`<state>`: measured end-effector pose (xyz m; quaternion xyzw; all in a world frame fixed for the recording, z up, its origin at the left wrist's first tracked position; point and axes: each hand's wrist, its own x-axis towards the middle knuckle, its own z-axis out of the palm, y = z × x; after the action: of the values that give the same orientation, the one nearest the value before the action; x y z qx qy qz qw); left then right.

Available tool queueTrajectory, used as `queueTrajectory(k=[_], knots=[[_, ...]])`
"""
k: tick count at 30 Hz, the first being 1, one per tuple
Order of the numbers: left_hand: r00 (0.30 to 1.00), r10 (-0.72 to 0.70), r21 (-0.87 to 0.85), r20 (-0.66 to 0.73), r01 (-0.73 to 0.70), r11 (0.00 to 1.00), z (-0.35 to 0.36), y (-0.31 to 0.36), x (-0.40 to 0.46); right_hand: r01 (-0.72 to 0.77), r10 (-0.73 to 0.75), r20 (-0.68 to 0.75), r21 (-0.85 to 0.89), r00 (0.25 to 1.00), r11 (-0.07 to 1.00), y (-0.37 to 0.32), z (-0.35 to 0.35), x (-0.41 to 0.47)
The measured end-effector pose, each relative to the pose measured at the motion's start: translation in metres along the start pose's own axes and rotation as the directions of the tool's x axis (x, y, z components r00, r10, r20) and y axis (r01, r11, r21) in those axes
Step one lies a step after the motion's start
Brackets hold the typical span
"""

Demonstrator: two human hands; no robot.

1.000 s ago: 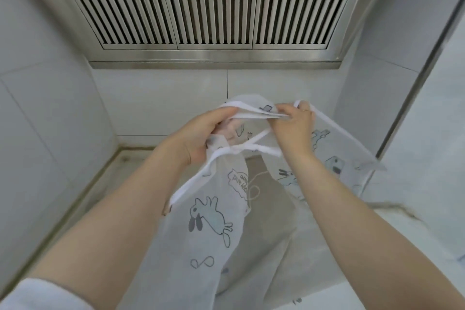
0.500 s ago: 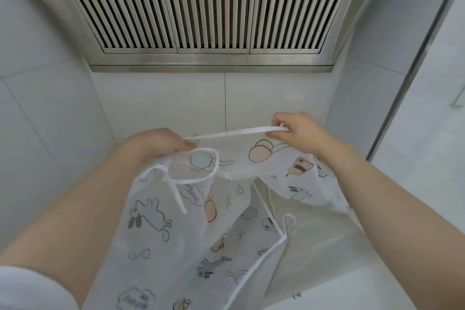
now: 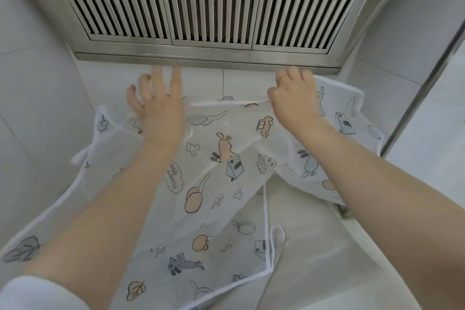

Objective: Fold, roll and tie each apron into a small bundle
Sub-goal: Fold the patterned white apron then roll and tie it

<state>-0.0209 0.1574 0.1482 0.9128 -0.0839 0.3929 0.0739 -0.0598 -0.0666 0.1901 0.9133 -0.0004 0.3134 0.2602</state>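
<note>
1. Spreading comes first, and you are at that stage: the printed apron [image 3: 221, 184] lies loosely opened across the pale counter [image 3: 314, 246] below the slatted metal vent [image 3: 191, 0], with no fold, roll or tie made yet, as far as I can judge.
2. Your left hand [image 3: 158, 108] reaches forward over the apron's upper left part, fingers straight and spread, gripping nothing.
3. Your right hand [image 3: 293, 98] is curled, pinching the white-trimmed top edge [image 3: 226, 103] and drawing it taut.
</note>
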Motion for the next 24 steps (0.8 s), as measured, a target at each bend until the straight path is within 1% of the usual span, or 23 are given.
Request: queueTrajectory(k=[1, 2, 3, 4, 5, 6, 7, 8, 9, 10, 11, 13, 14, 15, 16, 17, 18, 19, 20, 21, 22, 23, 24], knots=[[0.980, 0.132, -0.030, -0.147, -0.138, 0.990, 0.013, 0.010, -0.011, -0.002, 0.001, 0.061, 0.015, 0.998, 1.000, -0.002, 0.009, 0.002], [0.914, 0.295, -0.014, -0.278, -0.311, 0.950, 0.029, 0.023, -0.026, -0.012, 0.006, 0.136, 0.038, 0.991, 0.999, -0.006, 0.017, 0.004], [0.821, 0.435, 0.002, -0.369, -0.467, 0.884, 0.046, 0.036, -0.043, -0.036, 0.021, 0.223, 0.064, 0.974, 0.997, -0.009, 0.031, 0.006], [0.753, 0.538, -0.018, -0.380, -0.587, 0.809, 0.064, 0.050, -0.063, -0.063, 0.032, 0.275, 0.102, 0.961, 0.993, -0.012, 0.045, 0.010], [0.714, 0.621, -0.059, -0.325, -0.670, 0.740, 0.084, 0.060, -0.081, -0.102, 0.054, 0.304, 0.141, 0.951, 0.985, -0.012, 0.057, 0.015], [0.681, 0.696, -0.088, -0.227, -0.726, 0.682, 0.103, 0.066, -0.098, -0.125, 0.068, 0.308, 0.169, 0.949, 0.978, -0.013, 0.065, 0.019], [0.667, 0.741, -0.110, -0.084, -0.745, 0.658, 0.124, 0.068, -0.114, -0.116, 0.050, 0.317, 0.192, 0.947, 0.974, -0.015, 0.077, 0.024], [0.655, 0.749, -0.123, 0.098, -0.739, 0.662, 0.144, 0.063, -0.128, -0.100, 0.024, 0.331, 0.215, 0.943, 0.972, -0.017, 0.086, 0.030], [0.637, 0.705, -0.163, 0.310, -0.696, 0.700, 0.162, 0.059, -0.139, -0.075, 0.000, 0.330, 0.214, 0.944, 0.974, -0.021, 0.096, 0.035], [0.602, 0.623, -0.187, 0.499, -0.627, 0.756, 0.174, 0.054, -0.144, -0.047, -0.009, 0.260, 0.208, 0.966, 0.977, -0.024, 0.102, 0.040], [0.569, 0.545, -0.202, 0.616, -0.554, 0.808, 0.186, 0.049, -0.150, -0.020, -0.021, 0.218, 0.186, 0.976, 0.982, -0.027, 0.112, 0.048], [0.524, 0.429, -0.201, 0.736, -0.436, 0.877, 0.210, 0.041, -0.157, 0.001, -0.086, 0.235, 0.342, 0.968, 0.940, -0.041, 0.145, 0.060], [0.484, 0.371, -0.200, 0.793, -0.368, 0.908, 0.220, 0.036, -0.161, -0.009, -0.124, 0.280, 0.431, 0.952, 0.902, -0.051, 0.156, 0.064], [0.443, 0.321, -0.192, 0.837, -0.311, 0.931, 0.226, 0.032, -0.161, -0.007, -0.156, 0.271, 0.517, 0.950, 0.856, -0.058, 0.161, 0.065], [0.404, 0.283, -0.183, 0.870, -0.268, 0.946, 0.233, 0.027, -0.161, 0.036, -0.201, 0.212, 0.598, 0.956, 0.801, -0.070, 0.172, 0.064], [0.382, 0.260, -0.181, 0.887, -0.229, 0.956, 0.239, 0.021, -0.160, 0.144, -0.270, 0.103, 0.641, 0.957, 0.754, -0.080, 0.181, 0.058], [0.360, 0.243, -0.182, 0.900, -0.197, 0.963, 0.245, 0.013, -0.161, 0.289, -0.369, -0.013, 0.646, 0.929, 0.706, -0.091, 0.190, 0.049], [0.335, 0.233, -0.177, 0.913, -0.190, 0.966, 0.248, 0.005, -0.162, 0.424, -0.464, -0.109, 0.620, 0.879, 0.660, -0.100, 0.197, 0.035], [0.307, 0.228, -0.169, 0.924, -0.206, 0.964, 0.249, -0.001, -0.162, 0.550, -0.578, -0.157, 0.576, 0.800, 0.604, -0.106, 0.202, 0.019], [0.279, 0.222, -0.163, 0.934, -0.219, 0.962, 0.251, -0.007, -0.163, 0.658, -0.686, -0.174, 0.520, 0.706, 0.545, -0.112, 0.206, 0.002], [0.259, 0.216, -0.163, 0.941, -0.212, 0.964, 0.252, -0.011, -0.163, 0.744, -0.783, -0.164, 0.476, 0.599, 0.469, -0.117, 0.213, -0.017], [0.246, 0.221, -0.174, 0.944, -0.200, 0.964, 0.252, -0.011, -0.160, 0.804, -0.864, -0.106, 0.436, 0.492, 0.404, -0.120, 0.215, -0.035], [0.244, 0.245, -0.197, 0.938, -0.207, 0.958, 0.252, -0.011, -0.155, 0.838, -0.921, 0.014, 0.409, 0.390, 0.361, -0.120, 0.216, -0.049]])
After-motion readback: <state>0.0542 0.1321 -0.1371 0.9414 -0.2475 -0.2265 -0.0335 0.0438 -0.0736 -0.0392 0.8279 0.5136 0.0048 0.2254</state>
